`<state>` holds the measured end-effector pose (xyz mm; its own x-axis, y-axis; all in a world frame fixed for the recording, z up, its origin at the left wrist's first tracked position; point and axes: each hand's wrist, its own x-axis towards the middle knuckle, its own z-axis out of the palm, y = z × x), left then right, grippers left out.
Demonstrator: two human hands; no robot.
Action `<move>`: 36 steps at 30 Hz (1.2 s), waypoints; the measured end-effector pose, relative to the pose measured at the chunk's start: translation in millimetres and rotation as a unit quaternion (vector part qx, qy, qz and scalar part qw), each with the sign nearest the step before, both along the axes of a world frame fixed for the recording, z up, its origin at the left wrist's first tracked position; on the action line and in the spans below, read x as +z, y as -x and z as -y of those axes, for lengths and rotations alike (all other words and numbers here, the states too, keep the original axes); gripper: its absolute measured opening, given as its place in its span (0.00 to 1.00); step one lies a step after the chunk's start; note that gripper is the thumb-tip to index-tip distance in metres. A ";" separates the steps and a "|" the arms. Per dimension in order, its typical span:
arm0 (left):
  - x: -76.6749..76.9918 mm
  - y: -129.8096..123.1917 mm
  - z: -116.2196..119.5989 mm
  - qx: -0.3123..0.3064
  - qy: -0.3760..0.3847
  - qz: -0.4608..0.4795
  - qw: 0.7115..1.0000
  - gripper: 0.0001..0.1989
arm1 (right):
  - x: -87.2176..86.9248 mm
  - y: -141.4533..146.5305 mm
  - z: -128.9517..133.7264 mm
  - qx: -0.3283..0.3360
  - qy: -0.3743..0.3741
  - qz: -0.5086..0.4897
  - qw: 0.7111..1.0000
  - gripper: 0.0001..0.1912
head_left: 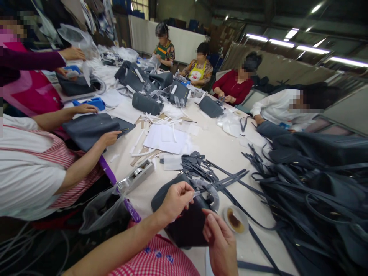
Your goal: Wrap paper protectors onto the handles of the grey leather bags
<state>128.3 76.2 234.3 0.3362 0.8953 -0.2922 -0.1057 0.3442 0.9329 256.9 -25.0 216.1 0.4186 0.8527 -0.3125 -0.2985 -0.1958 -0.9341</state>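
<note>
In the head view, a dark grey handbag (186,226) stands in front of me at the table's near edge. Its curved handle (214,197) is wrapped in clear plastic. Above the bag, my left hand (178,199) pinches a small clear plastic strip (197,194) by the handle. My right hand (220,237) is at the bag's right side, thumb and forefinger pressed together. Whatever lies between those fingertips is too small to make out. Dark straps (230,180) lie just beyond the bag. A shallow round dish (235,219) with brown stuff in it sits right of the bag.
A tape dispenser (138,174) stands at the left table edge. White papers (166,138) and strips lie mid-table. A large heap of dark bags and straps (316,191) fills the right. Several co-workers handle bags around the table, one (31,165) close on my left.
</note>
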 end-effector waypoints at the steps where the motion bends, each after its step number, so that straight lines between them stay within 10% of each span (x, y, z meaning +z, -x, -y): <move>1: 0.7 0.2 1.9 0.000 -0.031 -0.021 0.999 0.06 | 7.5 1.1 -5.8 -0.016 0.011 -0.023 1.000 0.16; 9: 12.2 1.0 20.4 0.013 -0.177 -0.093 0.980 0.04 | 22.1 17.7 -35.1 0.001 0.048 -0.103 0.994 0.18; 23: -9.9 -5.4 22.4 -0.014 0.118 0.155 0.981 0.19 | 18.5 1.9 -47.0 0.057 0.033 -0.213 0.975 0.18; 31: 0.9 -3.9 29.2 0.028 -0.161 -0.081 0.983 0.07 | 17.7 -2.5 -51.0 0.032 0.022 -0.149 0.988 0.23; 36: -0.6 -3.4 29.5 0.032 -0.186 -0.122 0.974 0.08 | 12.2 -5.8 -50.0 0.059 -0.001 -0.131 0.990 0.25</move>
<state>131.7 46.7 233.7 0.2379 0.9713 -0.0074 0.1241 -0.0228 0.9920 262.7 25.0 228.3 0.2218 0.8913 -0.3954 -0.5059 -0.2415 -0.8281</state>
